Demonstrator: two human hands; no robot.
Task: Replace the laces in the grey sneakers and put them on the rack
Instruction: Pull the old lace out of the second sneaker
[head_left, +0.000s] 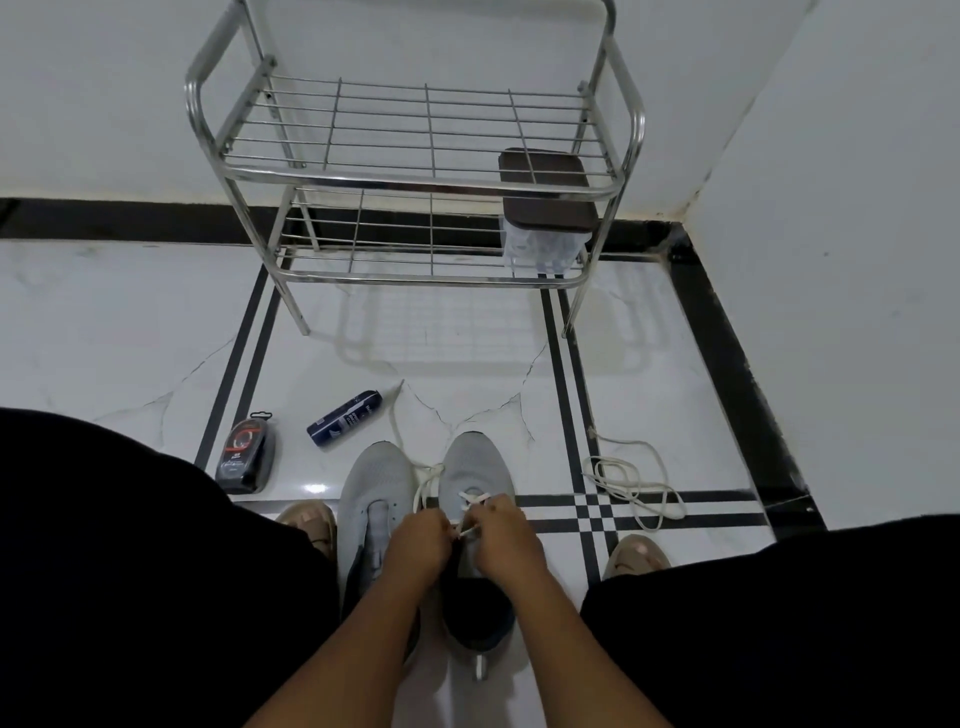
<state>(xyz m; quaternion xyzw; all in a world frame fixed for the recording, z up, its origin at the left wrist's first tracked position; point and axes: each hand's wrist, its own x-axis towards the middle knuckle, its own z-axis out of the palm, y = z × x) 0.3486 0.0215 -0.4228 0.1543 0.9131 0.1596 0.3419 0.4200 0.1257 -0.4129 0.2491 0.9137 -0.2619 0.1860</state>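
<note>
Floor space is lying open between the chrome wire shoe rack (415, 176) and the two grey mesh sneakers (376, 493) standing side by side. I am seeing my left hand (418, 540) and right hand (498, 532) curling over the right-side shoe, each pinching the white lace (470, 501). Loose white cord (631, 486) is lying well right.

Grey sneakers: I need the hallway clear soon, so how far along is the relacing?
Done: little; a loose lace lies on the floor. In hand: the left hand and right hand thread a white lace through the right sneaker. Left: finish it, lace the left sneaker, whose eyelets look bare, then put both on the rack.
</note>
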